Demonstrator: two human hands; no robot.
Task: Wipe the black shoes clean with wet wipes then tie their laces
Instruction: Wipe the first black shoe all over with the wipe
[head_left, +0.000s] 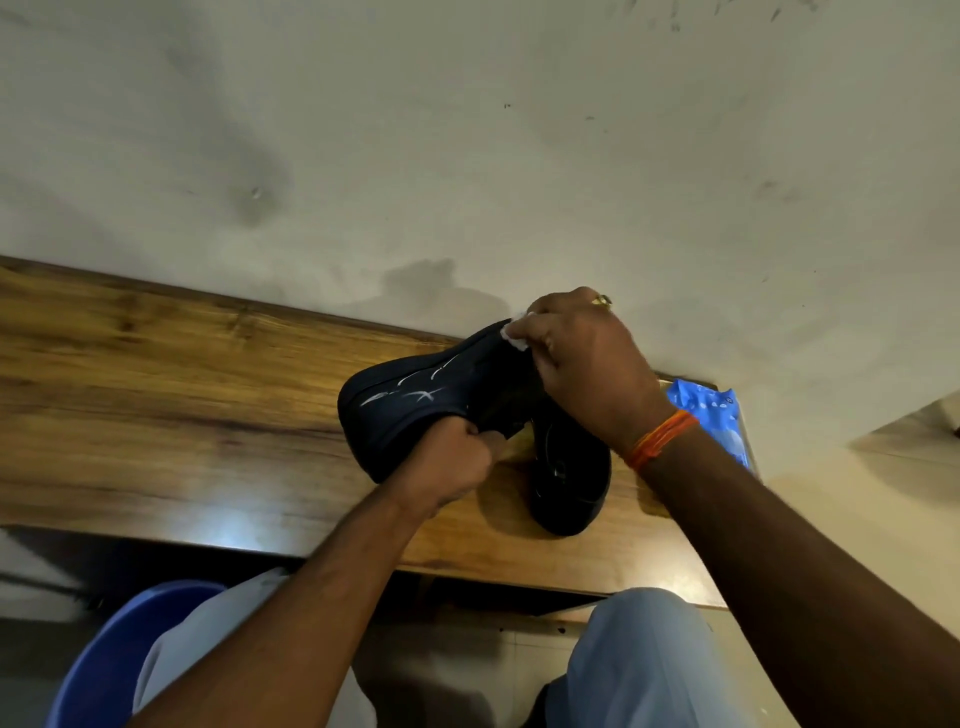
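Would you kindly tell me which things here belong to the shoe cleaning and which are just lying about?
Job in hand:
held black shoe, gripped by left hand
wet wipe, pinched by right hand
second black shoe
blue wipes pack

Lying about:
wooden table
blue chair

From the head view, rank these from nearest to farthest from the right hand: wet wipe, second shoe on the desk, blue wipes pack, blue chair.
1. Wet wipe, pinched in the right hand.
2. Blue wipes pack, just right of the wrist.
3. Second shoe, on the desk below the hand; close to the pack's rank.
4. Blue chair, bottom left.
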